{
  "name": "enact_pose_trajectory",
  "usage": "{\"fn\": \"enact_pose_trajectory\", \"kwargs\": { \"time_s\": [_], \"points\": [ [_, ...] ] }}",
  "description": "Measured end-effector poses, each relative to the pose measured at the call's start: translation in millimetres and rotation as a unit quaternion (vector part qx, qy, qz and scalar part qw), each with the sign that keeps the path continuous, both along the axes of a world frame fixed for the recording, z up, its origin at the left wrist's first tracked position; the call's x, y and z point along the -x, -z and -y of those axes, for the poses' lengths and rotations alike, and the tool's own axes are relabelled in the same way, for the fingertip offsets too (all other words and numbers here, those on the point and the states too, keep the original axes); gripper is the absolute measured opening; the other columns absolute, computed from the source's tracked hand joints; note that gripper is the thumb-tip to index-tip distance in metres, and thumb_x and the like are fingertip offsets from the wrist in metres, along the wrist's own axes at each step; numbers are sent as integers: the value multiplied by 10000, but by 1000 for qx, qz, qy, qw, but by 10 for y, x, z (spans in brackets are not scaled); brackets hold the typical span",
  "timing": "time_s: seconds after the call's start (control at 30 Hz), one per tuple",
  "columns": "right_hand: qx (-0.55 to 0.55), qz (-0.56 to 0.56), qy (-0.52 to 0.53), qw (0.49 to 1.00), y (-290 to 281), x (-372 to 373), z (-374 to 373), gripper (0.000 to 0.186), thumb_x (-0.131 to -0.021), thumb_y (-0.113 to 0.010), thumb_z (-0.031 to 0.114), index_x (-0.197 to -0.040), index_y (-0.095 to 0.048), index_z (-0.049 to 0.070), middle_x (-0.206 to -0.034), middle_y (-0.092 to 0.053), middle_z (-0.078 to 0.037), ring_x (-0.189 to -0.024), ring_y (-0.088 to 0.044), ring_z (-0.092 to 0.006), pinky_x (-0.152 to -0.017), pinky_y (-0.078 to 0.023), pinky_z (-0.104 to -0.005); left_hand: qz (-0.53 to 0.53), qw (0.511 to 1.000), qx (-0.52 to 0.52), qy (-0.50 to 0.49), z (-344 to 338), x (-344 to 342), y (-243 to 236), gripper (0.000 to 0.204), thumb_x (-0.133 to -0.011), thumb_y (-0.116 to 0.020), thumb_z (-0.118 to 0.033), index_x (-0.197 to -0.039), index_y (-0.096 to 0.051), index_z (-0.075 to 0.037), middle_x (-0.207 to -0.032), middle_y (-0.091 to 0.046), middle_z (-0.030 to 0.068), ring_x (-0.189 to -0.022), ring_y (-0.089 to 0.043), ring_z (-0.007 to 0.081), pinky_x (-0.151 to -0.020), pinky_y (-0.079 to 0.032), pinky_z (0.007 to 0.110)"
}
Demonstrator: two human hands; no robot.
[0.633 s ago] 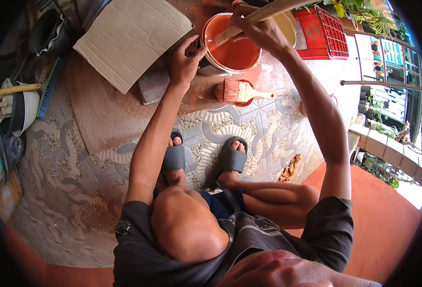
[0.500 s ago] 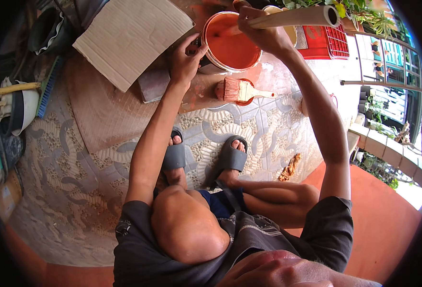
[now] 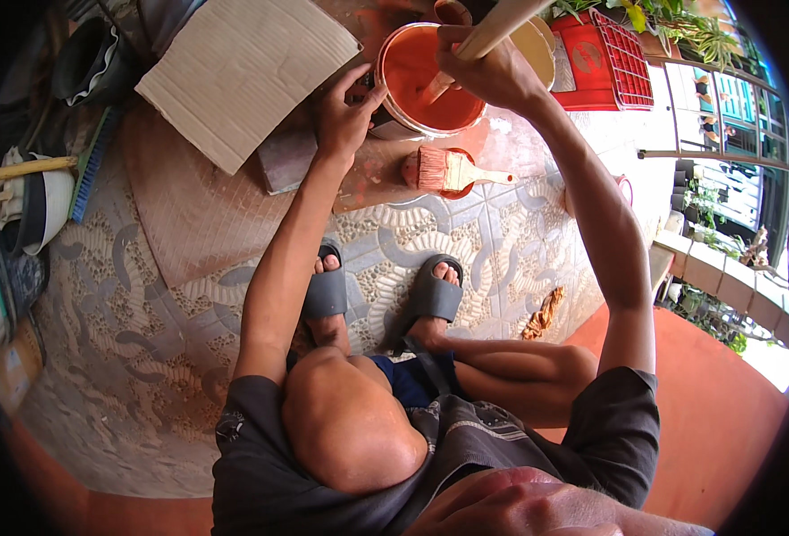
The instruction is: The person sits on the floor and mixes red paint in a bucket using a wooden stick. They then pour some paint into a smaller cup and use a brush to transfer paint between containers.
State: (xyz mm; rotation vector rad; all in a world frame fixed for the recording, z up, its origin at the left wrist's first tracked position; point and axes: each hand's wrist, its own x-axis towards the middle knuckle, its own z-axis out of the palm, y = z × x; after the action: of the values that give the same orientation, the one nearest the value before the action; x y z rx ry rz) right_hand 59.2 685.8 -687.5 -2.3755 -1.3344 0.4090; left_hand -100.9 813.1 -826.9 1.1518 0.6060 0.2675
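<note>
Far left, dark open-topped vessel (image 3: 79, 55), contents too dark to tell; blue-bristled brush (image 3: 92, 170) below it. Next, cardboard sheet (image 3: 247, 80), its right corner near the left hand (image 3: 345, 121). That hand is spread, thumb and fingers apart, against the left side of the paint bucket (image 3: 403, 127). Bucket stands open, red-orange paint (image 3: 405, 67) inside, rim smeared; depth of paint unclear. Pale stick (image 3: 502, 27) slants down into the bucket, lower end in the paint. Just below the bucket, wide paintbrush (image 3: 482, 176) with reddish bristles lies across a small reddish pot (image 3: 457, 194); pot's contents hidden by the brush. Right hand (image 3: 491, 73) is closed around the stick, over the bucket's right rim. Behind it, pale yellow round container (image 3: 537, 54), partly covered, contents unclear. Farther right, red crate (image 3: 588, 58) with grid side.
</note>
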Motion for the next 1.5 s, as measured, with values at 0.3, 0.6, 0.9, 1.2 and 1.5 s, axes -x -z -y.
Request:
{"fn": "enact_pose_trajectory", "kwargs": {
  "time_s": [0.3, 0.6, 0.9, 1.2, 1.5],
  "points": [
    [-69, 30, 1, 997, -31, 31, -2, 178, -967, -587, 205, -901, -594, 40, -1028, -701, -86, -776, -659, -117, -638, -536, -297, -1, 1000, -5, 2, 1, 13, -18, 485, -878, -781, -275, -1311, -630, -117, -910, -635, -6, -760, -583, 66, -580, -492, 226],
    [-130, 13, 14, 991, -135, 171, -166, 113, -907, -583, 171, -902, -609, 62, -772, -616, -92, -664, -587, -199, -643, -498, -363, 4, 1000, 4, 6, 7, 6, 26, 497, -869, -788, -285, -1310, -630, -120, -907, -620, -15, -757, -574, 64, -582, -477, 217],
    [-173, -134, 60, 974, -13, 75, -52, 151, -948, -584, 174, -888, -600, 36, -1025, -687, -163, -876, -709, -175, -650, -614, -325, 3, 1000, 4, 3, 6, -8, 25, 505, -867, -790, -282, -1316, -626, -120, -920, -617, -12, -759, -574, 63, -583, -484, 218],
    [-71, -165, 55, 982, -96, 147, -33, 133, -885, -584, 213, -905, -591, 82, -925, -667, -112, -788, -669, -292, -743, -535, -400, 5, 1000, 2, 4, 3, -3, 34, 499, -875, -784, -282, -1318, -626, -115, -925, -630, -10, -769, -582, 64, -591, -485, 220],
    [-159, -17, -92, 983, -180, 85, -93, 113, -904, -571, 86, -842, -482, 55, -871, -426, -77, -699, -455, -198, -615, -421, -363, 1, 1000, 1, 4, 10, -9, 2, 484, -877, -781, -276, -1313, -632, -129, -914, -626, -21, -760, -575, 60, -571, -482, 217]
  ]
}}
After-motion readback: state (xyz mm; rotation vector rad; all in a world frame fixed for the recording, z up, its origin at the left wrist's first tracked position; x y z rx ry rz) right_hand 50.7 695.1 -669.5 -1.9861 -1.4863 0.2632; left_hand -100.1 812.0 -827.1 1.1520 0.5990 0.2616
